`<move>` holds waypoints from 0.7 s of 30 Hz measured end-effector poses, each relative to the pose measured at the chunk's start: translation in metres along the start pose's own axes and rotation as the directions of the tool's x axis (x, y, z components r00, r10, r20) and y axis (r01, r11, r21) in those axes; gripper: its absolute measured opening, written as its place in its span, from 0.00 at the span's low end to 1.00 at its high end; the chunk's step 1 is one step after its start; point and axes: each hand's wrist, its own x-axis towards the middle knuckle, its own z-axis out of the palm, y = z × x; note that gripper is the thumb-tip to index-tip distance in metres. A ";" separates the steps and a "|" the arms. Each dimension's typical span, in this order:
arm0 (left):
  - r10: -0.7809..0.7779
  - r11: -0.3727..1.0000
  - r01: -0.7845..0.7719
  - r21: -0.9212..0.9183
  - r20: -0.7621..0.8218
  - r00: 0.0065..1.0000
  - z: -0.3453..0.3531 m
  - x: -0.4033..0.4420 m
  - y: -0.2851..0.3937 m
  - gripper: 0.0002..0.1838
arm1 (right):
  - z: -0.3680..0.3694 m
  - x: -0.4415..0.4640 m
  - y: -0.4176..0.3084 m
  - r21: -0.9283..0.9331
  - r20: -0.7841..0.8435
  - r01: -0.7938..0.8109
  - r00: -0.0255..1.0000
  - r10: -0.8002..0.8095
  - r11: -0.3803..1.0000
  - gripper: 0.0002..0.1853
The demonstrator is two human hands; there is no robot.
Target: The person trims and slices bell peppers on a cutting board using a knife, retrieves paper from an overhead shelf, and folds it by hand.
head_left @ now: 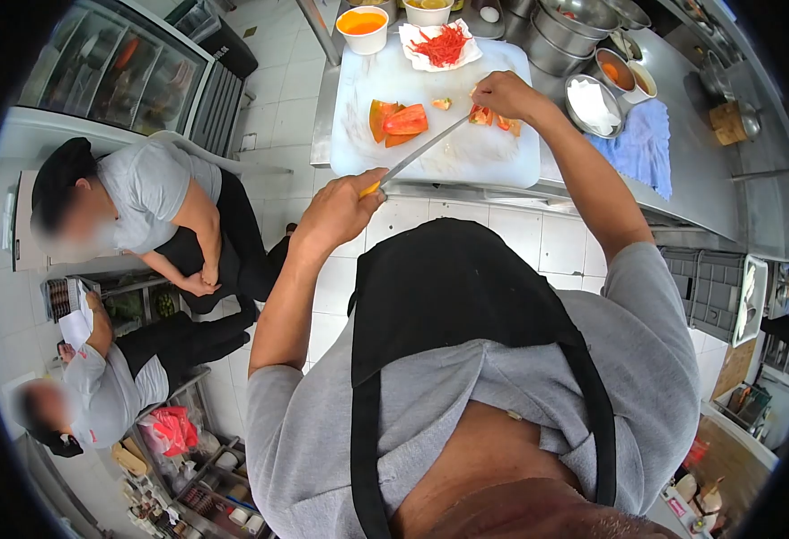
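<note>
My left hand point(348, 208) is closed around the yellow handle of a knife point(426, 144). Its long blade points up and to the right across the white cutting board point(367, 85), with the tip close to my right hand point(506, 95). The fingers of that hand are pinched on a red pepper piece point(480, 115) at the board's right side; the fingertips partly cover it. Larger orange-red pepper pieces point(405, 121) lie stacked left of the blade. A small scrap point(442, 103) sits between the two groups. Red strips point(442, 43) are heaped on white paper at the back.
A white tub of orange contents point(363, 29) stands at the board's back left corner. To the right are steel bowls point(556, 54), a bowl with white paper point(594, 103) and a blue cloth point(639, 148). Two people point(165, 193) are at the left, near a glass-fronted fridge point(111, 67).
</note>
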 end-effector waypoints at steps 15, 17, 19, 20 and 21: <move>0.067 0.992 -0.066 0.105 -0.003 0.998 0.007 -0.006 0.005 0.21 | 0.024 -0.030 0.011 0.071 -0.270 0.093 0.960 -0.070 0.993 0.12; 0.077 0.992 -0.076 0.097 -0.009 0.997 0.008 -0.008 0.005 0.21 | 0.026 -0.029 0.013 0.057 -0.284 0.082 0.957 -0.063 0.995 0.13; 0.055 0.993 -0.055 0.100 -0.001 0.998 0.008 -0.008 0.007 0.21 | 0.027 -0.026 0.013 0.018 -0.274 0.026 0.962 -0.020 1.000 0.13; 0.059 0.994 -0.060 0.090 0.005 0.998 0.009 -0.007 0.004 0.21 | 0.028 -0.027 0.013 0.035 -0.283 0.026 0.959 -0.015 0.999 0.13; 0.063 0.995 -0.063 0.080 0.008 0.998 0.011 -0.005 0.001 0.21 | 0.029 -0.027 0.012 0.050 -0.292 0.028 0.956 -0.012 0.998 0.14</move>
